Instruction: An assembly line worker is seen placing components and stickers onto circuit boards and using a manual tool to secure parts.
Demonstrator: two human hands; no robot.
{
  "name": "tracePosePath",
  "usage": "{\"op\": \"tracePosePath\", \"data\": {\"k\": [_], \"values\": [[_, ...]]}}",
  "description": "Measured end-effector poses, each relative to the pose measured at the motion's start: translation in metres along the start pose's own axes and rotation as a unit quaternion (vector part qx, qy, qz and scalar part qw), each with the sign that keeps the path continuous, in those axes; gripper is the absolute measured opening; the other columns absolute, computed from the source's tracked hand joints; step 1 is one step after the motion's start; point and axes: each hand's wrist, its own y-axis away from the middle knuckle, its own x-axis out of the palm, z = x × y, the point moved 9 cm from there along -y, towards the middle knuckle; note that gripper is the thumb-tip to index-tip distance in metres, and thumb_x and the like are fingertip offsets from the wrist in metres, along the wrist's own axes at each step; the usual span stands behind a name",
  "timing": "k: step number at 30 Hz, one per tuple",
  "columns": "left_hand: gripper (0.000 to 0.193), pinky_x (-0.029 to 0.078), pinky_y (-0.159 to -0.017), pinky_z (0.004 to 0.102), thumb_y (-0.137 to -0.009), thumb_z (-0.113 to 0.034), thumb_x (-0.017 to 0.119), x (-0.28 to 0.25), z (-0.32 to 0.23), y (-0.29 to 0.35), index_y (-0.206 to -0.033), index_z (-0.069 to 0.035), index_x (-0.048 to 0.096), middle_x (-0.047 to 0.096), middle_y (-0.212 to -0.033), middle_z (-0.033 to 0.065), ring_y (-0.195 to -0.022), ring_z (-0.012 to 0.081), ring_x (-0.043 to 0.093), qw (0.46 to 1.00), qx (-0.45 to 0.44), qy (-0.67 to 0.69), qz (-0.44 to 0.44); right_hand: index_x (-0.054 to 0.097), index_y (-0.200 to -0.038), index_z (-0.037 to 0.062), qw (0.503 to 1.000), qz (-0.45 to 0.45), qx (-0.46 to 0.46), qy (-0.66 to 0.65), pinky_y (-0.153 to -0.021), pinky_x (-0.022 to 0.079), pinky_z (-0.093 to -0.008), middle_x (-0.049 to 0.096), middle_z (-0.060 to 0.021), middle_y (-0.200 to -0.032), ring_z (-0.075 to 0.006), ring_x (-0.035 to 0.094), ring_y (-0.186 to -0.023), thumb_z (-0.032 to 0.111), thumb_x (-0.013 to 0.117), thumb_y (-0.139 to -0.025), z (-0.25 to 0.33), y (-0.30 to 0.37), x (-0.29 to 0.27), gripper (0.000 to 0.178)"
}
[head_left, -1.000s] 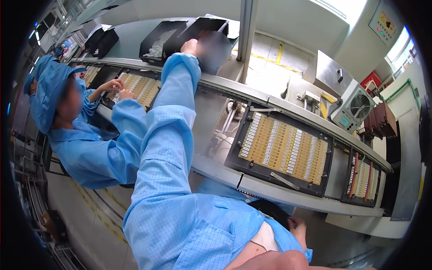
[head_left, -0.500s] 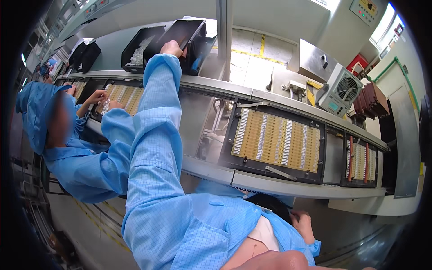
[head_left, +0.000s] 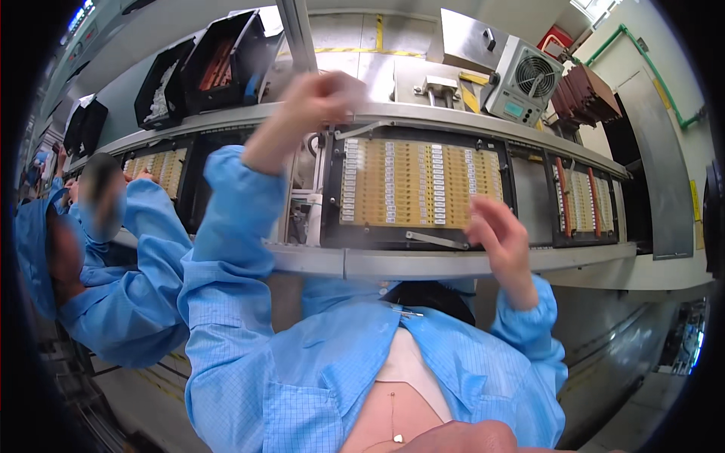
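A: Conveyor bench [head_left: 453, 260], black bins [head_left: 219, 68] above. Where's the tray [head_left: 419, 185] of yellow parts?

B: Ahead, long axis left-right. Right hand [head_left: 498, 234] nearer, fingers apart, over its right end. Left hand [head_left: 321, 98] raised, blurred; grip unclear.

Left hand [head_left: 321, 94] raised, curled; right hand [head_left: 498, 238] lower, fingers loose.

Grey fan unit [head_left: 522, 81] top right, black bins [head_left: 200, 72] upper left, co-worker [head_left: 98, 249] left.
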Motion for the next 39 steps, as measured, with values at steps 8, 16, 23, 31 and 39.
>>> {"op": "tracePosePath", "data": {"k": [8,16,23,31,39], "values": [[0.03,0.052,-0.069,0.0287,-0.088,-0.022,0.077,0.168,0.006,0.043,-0.104,0.0,0.065,0.068,-0.086,0.0069,-0.077,0.0142,0.064,0.972,-0.019,0.111,0.209,0.059,-0.123,0.0034,0.983,0.026,0.031,-0.181,-0.068,0.048,-0.0245,0.066,-0.0062,-0.102,-0.0093,0.06,-0.077,0.021,0.061,-0.101,-0.026,-0.056,0.021,0.028],[0.028,0.051,-0.075,0.0436,-0.078,-0.02,0.078,0.187,0.018,0.082,-0.093,-0.004,0.061,0.06,-0.094,0.0124,-0.089,0.0335,0.063,0.928,0.169,-0.242,0.226,0.061,-0.111,0.0061,0.988,-0.124,0.02,-0.089,-0.05,0.041,-0.0208,0.061,0.0002,-0.087,-0.0048,0.054,-0.059,0.023,0.064,-0.099,-0.035,-0.043,-0.048,0.021],[0.02,0.05,-0.072,0.0465,-0.084,-0.015,0.065,0.198,0.017,0.087,-0.091,-0.002,0.053,0.056,-0.092,0.0165,-0.083,0.0387,0.06,0.93,0.196,-0.21,0.23,0.061,-0.109,0.0053,0.99,-0.135,0.045,-0.015,-0.049,0.039,-0.0181,0.059,0.0018,-0.085,-0.0013,0.05,-0.058,0.025,0.065,-0.099,-0.027,-0.026,-0.063,0.023],[0.025,0.053,-0.068,0.0375,-0.085,-0.021,0.074,0.178,0.007,0.063,-0.099,-0.004,0.063,0.064,-0.088,0.0116,-0.078,0.0262,0.066,0.967,0.115,-0.101,0.205,0.06,-0.108,0.0009,0.996,-0.045,0.021,0.068,-0.064,0.049,-0.0185,0.068,-0.004,-0.093,-0.0049,0.062,-0.077,0.013,0.07,-0.094,-0.041,-0.03,-0.015,0.021],[0.023,0.046,-0.053,0.0226,-0.101,-0.024,0.062,0.149,0.054,0.019,-0.101,-0.001,0.06,0.065,-0.074,0.0037,-0.063,0.0081,0.06,0.968,-0.075,0.21,0.118,0.057,-0.118,-0.0019,0.984,-0.009,-0.032,0.176,-0.056,0.045,-0.0202,0.067,-0.0012,-0.079,-0.0021,0.056,-0.066,0.015,0.074,-0.092,-0.031,-0.039,0.044,0.036]]}}
